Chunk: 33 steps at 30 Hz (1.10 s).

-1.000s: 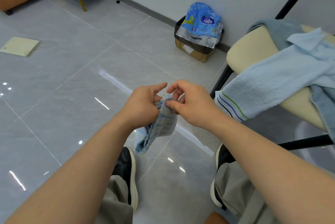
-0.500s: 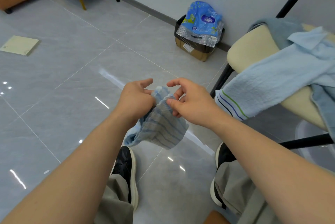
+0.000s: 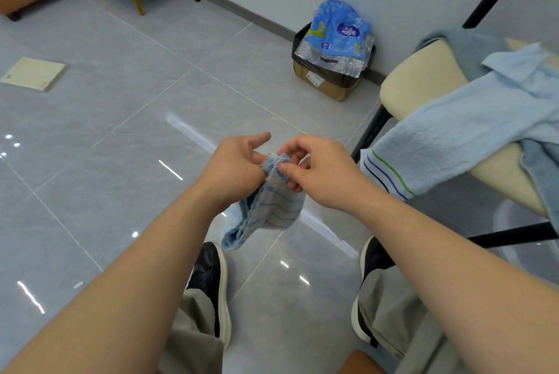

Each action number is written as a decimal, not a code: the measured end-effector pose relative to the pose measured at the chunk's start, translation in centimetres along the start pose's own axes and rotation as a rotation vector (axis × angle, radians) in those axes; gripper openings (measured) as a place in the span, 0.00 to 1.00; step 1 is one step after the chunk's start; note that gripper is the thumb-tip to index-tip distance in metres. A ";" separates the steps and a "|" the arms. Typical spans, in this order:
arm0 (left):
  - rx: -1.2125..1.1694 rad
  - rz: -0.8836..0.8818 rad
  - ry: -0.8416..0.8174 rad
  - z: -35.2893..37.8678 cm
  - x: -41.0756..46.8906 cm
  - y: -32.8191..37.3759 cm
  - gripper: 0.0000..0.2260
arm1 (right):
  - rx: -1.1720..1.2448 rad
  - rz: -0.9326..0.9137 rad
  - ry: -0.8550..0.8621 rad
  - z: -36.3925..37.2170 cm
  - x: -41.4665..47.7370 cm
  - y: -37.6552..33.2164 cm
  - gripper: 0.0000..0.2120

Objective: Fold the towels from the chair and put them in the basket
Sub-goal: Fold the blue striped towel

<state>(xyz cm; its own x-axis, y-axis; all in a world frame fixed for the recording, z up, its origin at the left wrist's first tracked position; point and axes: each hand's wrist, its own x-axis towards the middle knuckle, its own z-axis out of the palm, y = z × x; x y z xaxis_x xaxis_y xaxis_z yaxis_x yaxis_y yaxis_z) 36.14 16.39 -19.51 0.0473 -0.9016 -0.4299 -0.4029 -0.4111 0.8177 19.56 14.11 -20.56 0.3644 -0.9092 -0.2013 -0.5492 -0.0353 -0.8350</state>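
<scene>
Towel (image 3: 272, 201) pinched btwn both hands' fingers (image 3: 284, 168), hanging below

Both forearms are bare, with no sleeve, watch or band in view, and the left hand (image 3: 234, 168) and right hand (image 3: 320, 172) wear no rings or gloves. The legs are covered by loose khaki-grey trousers (image 3: 196, 334) whose wide hems drape over the feet. The shoes (image 3: 211, 277) are black with thick off-white soles.
</scene>
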 end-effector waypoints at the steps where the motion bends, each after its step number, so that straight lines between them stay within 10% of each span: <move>1: 0.001 0.003 -0.008 0.0 0.0 0.0 0.36 | -0.001 -0.001 0.008 0.0 0.0 0.1 0.05; 8: 0.054 0.059 -0.060 0.0 0.1 -0.3 0.39 | -0.036 -0.009 -0.032 0.1 0.1 0.6 0.16; 17: 0.294 0.169 -0.015 0.1 1.4 -2.0 0.39 | -0.167 -0.075 0.028 0.0 0.4 1.0 0.04; 23: 0.839 -0.005 -0.075 -1.3 1.9 -3.7 0.09 | -0.194 -0.041 0.108 -1.3 1.1 1.7 0.06; 33: 0.093 -0.215 0.154 -3.3 2.3 -3.2 0.17 | 0.001 0.132 0.096 -2.8 1.6 2.4 0.07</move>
<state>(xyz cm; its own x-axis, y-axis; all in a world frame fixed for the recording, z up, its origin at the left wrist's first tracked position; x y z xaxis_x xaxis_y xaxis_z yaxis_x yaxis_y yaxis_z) 40.58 15.17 -21.81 0.2766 -0.8077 -0.5207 -0.4507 -0.5876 0.6720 16.68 11.38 -21.45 0.2160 -0.9412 -0.2596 -0.5869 0.0873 -0.8049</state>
